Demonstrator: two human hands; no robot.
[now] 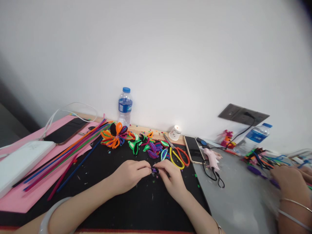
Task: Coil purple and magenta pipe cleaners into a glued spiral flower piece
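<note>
My left hand (130,175) and my right hand (172,177) meet over the black mat (117,208), fingertips pinched together on a small purple and black pipe-cleaner piece (154,170). Both hands are closed on it. Just beyond them lie several folded pipe-cleaner petals (151,148) in green, purple and blue, and an orange and black pipe-cleaner flower (114,135).
Long straight pipe cleaners (70,152) lie to the left over pink sheets (21,198). Scissors (179,156), a phone (193,149), a pink glue gun (211,158), a lit candle (175,131) and a water bottle (125,107) stand behind. Another person's hands (292,182) work at the right.
</note>
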